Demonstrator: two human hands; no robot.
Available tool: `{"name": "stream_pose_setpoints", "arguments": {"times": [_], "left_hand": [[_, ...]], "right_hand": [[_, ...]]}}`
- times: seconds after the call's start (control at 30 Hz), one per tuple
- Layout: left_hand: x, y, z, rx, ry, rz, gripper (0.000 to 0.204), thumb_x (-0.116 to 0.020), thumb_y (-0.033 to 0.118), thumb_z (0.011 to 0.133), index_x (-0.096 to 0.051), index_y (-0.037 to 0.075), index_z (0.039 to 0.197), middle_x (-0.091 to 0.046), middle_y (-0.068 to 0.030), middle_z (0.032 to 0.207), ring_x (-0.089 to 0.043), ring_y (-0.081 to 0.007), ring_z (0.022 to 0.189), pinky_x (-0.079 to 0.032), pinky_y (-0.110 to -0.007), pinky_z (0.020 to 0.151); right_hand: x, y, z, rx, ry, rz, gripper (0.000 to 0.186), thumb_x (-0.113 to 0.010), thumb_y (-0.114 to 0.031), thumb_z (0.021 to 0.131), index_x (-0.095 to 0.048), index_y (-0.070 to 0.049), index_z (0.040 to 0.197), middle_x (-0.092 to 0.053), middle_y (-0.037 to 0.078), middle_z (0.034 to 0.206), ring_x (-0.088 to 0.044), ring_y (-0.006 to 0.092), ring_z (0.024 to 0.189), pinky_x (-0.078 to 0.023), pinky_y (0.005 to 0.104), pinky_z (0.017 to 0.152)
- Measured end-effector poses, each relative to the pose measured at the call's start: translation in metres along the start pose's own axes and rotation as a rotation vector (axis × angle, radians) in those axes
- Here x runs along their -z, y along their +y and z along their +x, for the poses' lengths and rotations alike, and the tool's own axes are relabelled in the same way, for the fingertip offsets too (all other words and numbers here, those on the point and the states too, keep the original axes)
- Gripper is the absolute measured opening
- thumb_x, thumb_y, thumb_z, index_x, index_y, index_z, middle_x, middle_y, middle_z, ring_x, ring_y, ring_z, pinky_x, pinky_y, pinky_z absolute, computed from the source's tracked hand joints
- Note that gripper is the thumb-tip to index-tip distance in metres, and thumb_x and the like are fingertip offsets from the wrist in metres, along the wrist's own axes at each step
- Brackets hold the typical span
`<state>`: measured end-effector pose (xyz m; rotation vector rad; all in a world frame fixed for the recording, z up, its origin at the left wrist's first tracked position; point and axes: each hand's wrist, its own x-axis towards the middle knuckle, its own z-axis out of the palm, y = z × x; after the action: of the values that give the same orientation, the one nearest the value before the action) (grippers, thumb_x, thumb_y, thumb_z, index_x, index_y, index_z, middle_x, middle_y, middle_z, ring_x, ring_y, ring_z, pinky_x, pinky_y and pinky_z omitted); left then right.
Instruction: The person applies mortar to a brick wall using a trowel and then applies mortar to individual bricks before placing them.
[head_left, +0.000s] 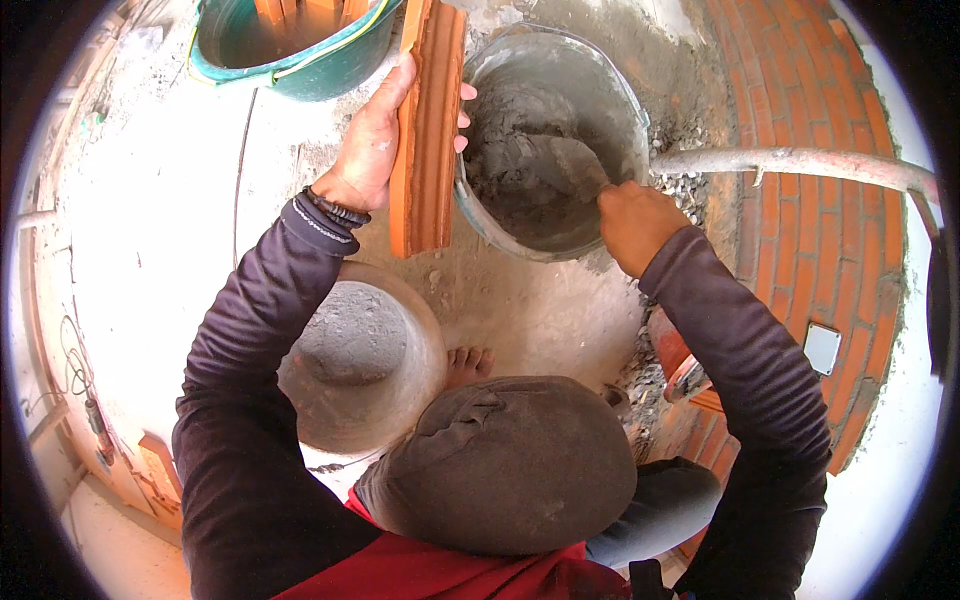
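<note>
My left hand (368, 145) is wrapped round a long orange clay brick (430, 140) with grooved edges, held upright beside a bucket (468, 205). Thumb and fingertips press on opposite sides of the brick. Grey wet mortar (520, 110) fills much of that bucket. Over its right rim, my right hand (640, 228) is closed on a trowel (578, 168) whose mortar-smeared blade lies in the mix. The fist hides the trowel's handle.
A green tub (335, 72) of brownish water with bricks stands at the back left. Below my left forearm sits a round basin (425, 330) of grey powder. At right are a brick wall (800, 220), a pale pole (800, 160) and a reddish container (668, 345).
</note>
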<state>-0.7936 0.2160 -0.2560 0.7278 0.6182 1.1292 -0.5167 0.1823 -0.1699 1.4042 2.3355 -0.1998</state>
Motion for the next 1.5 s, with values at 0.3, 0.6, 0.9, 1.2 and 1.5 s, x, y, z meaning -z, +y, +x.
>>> {"name": "stream_pose_setpoints", "arguments": {"times": [0.3, 0.6, 0.9, 1.2, 1.5], "left_hand": [[-0.005, 0.001, -0.002, -0.021, 0.011, 0.008, 0.065, -0.042, 0.062, 0.096, -0.046, 0.008, 0.132, -0.061, -0.0098, 0.111, -0.061, -0.0150, 0.092, -0.055, -0.033, 0.080], [0.002, -0.002, -0.003, -0.019, 0.002, -0.053, 0.062, -0.039, 0.058, 0.099, -0.044, 0.008, 0.136, -0.061, -0.0118, 0.114, -0.060, -0.0185, 0.094, -0.053, -0.035, 0.082], [-0.028, 0.008, -0.035, -0.205, 0.116, -0.109, 0.070, -0.047, 0.060, 0.095, -0.038, 0.011, 0.144, -0.049, -0.0046, 0.138, -0.051, -0.0187, 0.113, -0.042, -0.037, 0.099], [-0.116, -0.011, -0.032, -0.147, -0.073, -0.360, 0.069, -0.037, 0.061, 0.096, -0.036, 0.011, 0.143, -0.049, -0.0092, 0.137, -0.051, -0.0252, 0.120, -0.042, -0.044, 0.102], [-0.146, -0.038, -0.042, -0.072, -0.085, -0.549, 0.058, -0.034, 0.062, 0.097, -0.046, 0.014, 0.129, -0.053, -0.0139, 0.128, -0.049, -0.0321, 0.124, -0.038, -0.050, 0.106]], "right_hand": [[-0.023, 0.009, 0.010, 0.288, -0.050, 0.027, 0.020, -0.057, -0.015, 0.085, -0.066, 0.002, 0.084, -0.065, 0.025, 0.088, -0.064, 0.0432, 0.085, -0.052, 0.0504, 0.078], [0.020, -0.015, 0.011, -0.171, -0.459, 0.589, 0.030, -0.059, -0.020, 0.091, -0.058, 0.004, 0.074, -0.060, 0.015, 0.063, -0.064, 0.0208, 0.058, -0.051, 0.0347, 0.053], [0.021, -0.006, -0.093, -0.323, -0.093, 1.299, 0.021, -0.051, -0.019, 0.097, -0.055, -0.001, 0.087, -0.053, 0.001, 0.067, -0.052, 0.0091, 0.056, -0.044, 0.0255, 0.051], [0.029, -0.083, -0.130, -0.196, 0.619, 1.067, 0.020, -0.061, -0.002, 0.087, -0.054, 0.001, 0.106, -0.062, 0.013, 0.079, -0.065, 0.0239, 0.070, -0.050, 0.0325, 0.064], [0.027, -0.087, -0.134, -0.176, 0.639, 0.722, 0.032, -0.064, -0.009, 0.087, -0.049, 0.005, 0.111, -0.059, 0.028, 0.080, -0.059, 0.0483, 0.074, -0.046, 0.0514, 0.063]]}}
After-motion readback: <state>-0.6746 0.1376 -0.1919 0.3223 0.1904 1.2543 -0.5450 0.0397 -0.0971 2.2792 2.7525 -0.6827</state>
